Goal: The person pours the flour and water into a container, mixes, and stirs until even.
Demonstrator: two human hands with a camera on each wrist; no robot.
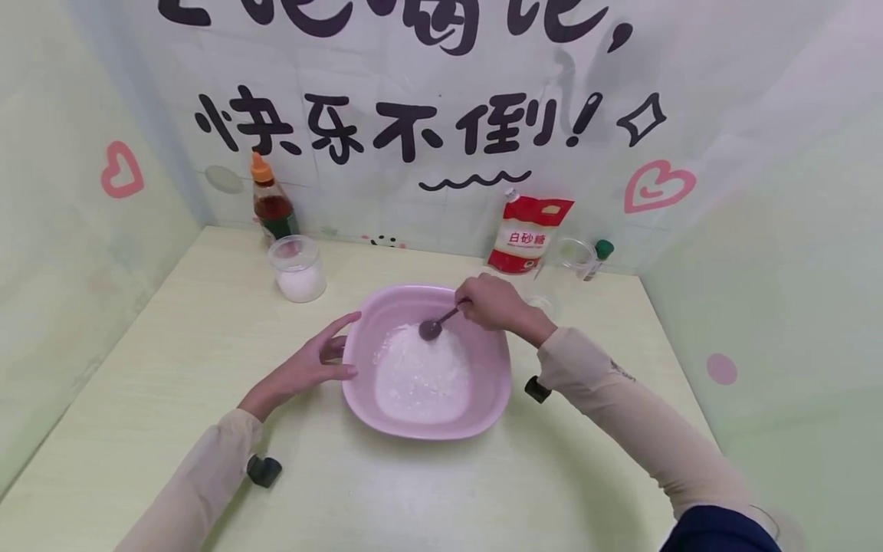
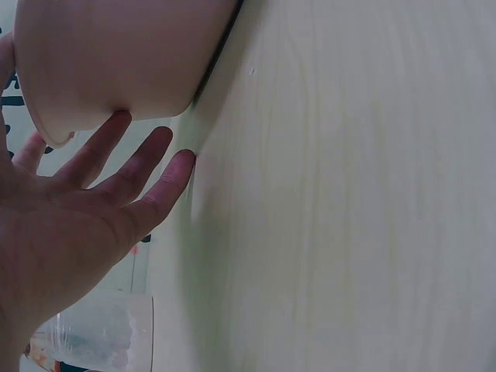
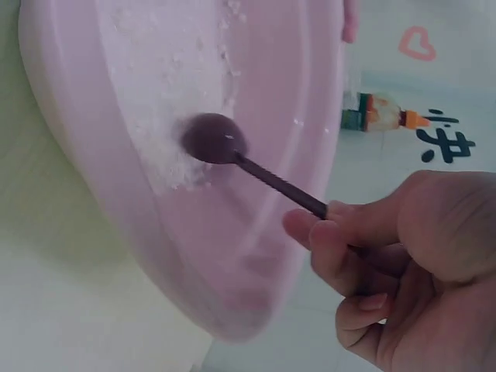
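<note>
A pink basin [image 1: 491, 383] stands on the table with white, lumpy powder [image 1: 421, 383] across its bottom. My right hand [image 1: 491, 300] pinches the handle of a small dark brown spoon [image 3: 213, 139] between thumb and fingers. The spoon's bowl is inside the basin, close over the far part of the powder. My left hand [image 1: 313, 360] steadies the basin from the left, its thumb and index fingertips right at the rim. In the left wrist view its other fingers [image 2: 143, 167] are spread and nearly straight beside the basin's outer wall.
A clear jar of white grains [image 1: 300, 276] stands back left, before a sauce bottle with an orange cap [image 1: 274, 203]. At the back right are a red and white sugar pouch [image 1: 526, 234], a clear container [image 1: 574, 251] and a green-capped bottle [image 1: 600, 257]. Printed walls enclose the table.
</note>
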